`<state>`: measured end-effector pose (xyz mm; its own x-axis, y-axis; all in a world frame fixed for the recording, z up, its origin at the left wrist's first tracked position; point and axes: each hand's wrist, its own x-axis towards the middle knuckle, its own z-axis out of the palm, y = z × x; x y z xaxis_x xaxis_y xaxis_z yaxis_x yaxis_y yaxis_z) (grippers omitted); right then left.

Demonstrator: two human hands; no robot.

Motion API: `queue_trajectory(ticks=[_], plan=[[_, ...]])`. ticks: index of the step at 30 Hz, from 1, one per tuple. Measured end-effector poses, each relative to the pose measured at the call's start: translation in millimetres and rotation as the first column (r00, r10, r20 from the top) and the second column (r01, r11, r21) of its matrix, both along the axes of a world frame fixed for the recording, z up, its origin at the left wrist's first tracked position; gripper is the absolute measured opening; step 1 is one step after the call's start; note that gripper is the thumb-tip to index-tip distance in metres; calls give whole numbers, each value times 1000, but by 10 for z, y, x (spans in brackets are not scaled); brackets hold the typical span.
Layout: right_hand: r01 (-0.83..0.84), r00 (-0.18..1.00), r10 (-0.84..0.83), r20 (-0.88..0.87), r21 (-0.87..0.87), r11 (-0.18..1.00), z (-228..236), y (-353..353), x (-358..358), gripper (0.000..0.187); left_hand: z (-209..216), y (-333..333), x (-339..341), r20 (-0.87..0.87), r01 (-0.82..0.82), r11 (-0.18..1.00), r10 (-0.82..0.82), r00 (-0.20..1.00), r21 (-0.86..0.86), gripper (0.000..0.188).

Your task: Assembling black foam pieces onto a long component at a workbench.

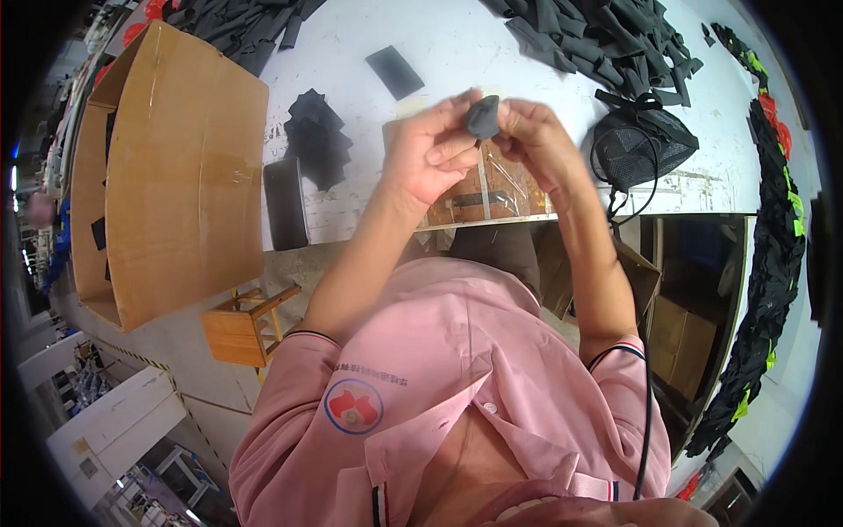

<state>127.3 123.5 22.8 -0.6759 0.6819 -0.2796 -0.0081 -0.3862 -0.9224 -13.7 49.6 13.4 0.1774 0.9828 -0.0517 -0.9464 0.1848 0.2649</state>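
Over the white table (351, 39), both my hands are closed on one small dark grey fabric piece (482, 119), which is curled into a rounded, pouch-like shape. My left hand (432, 154) grips its left side with bent fingers. Thumb and fingers of my right hand (537, 140) pinch its right edge. Beneath my hands lies a brown board (509, 189) with clear tape or film across it. A flat dark rectangle (395, 72) rests farther back. To the left are a fanned stack of dark pieces (314, 140) and a black rectangular slab (285, 204) at the table's near edge.
Heaps of dark rolled pieces (597, 39) cover the back right, with more dark strips (237, 31) at the back left. A black mesh drawstring bag (645, 145) sits right. A large cardboard box (189, 176) and wooden stool (241, 329) stand left. Shelving below holds a carton (680, 342).
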Motion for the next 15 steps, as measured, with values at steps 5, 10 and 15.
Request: queue_trajectory(ticks=[5,10,15], plan=[[21,998,-26,-58,-78,997,-178,-28,-75,25,-180,-2,-16,136,0,989,21,990,-151,14],[-50,998,58,-37,189,981,-2,89,-154,25,-44,79,-79,414,24,974,72,907,-223,13],[-70,977,33,-212,-171,983,-375,-5,6,26,-268,-79,-10,-213,1,998,-16,977,-66,15]])
